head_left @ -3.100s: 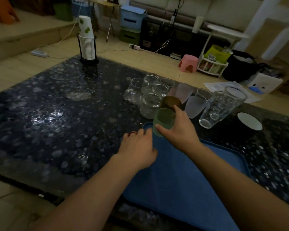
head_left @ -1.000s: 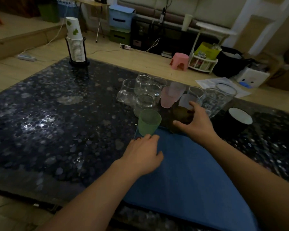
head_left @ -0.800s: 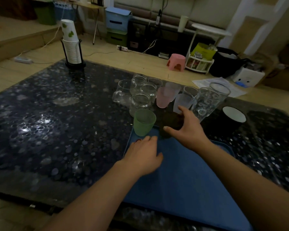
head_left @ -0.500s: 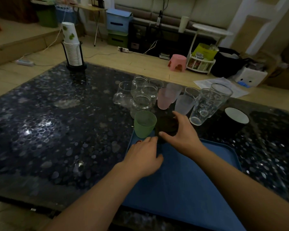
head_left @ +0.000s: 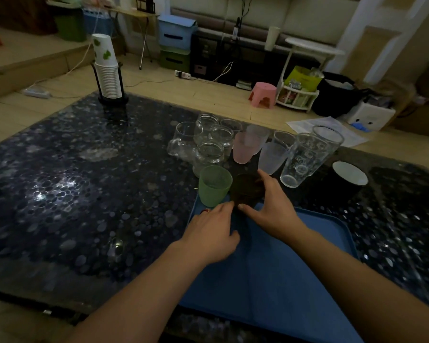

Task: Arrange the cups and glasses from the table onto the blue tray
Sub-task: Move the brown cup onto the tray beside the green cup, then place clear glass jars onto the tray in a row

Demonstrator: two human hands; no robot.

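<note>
The blue tray point(head_left: 282, 273) lies on the dark pebble-patterned table point(head_left: 72, 194) in front of me. A frosted green cup point(head_left: 214, 185) stands upright at the tray's far left corner. Right beside it is a dark brown cup point(head_left: 248, 189), and my right hand point(head_left: 270, 209) is wrapped around it from the right. My left hand point(head_left: 212, 231) rests flat on the tray just in front of both cups, holding nothing. Behind them stand a pink frosted cup point(head_left: 245, 149), a pale frosted cup point(head_left: 273, 157), clear jars point(head_left: 208, 154) and tall clear glasses point(head_left: 305, 159).
A black mug with a white inside point(head_left: 348, 174) sits at the right on the table. A rack of stacked paper cups point(head_left: 107, 70) stands at the table's far left corner. Beyond the far edge are a pink stool point(head_left: 263, 94) and floor clutter.
My right hand has let go of the green cup, taken the brown cup from the group and brought it beside the green cup at the tray's far edge. My left hand has stayed in place.
</note>
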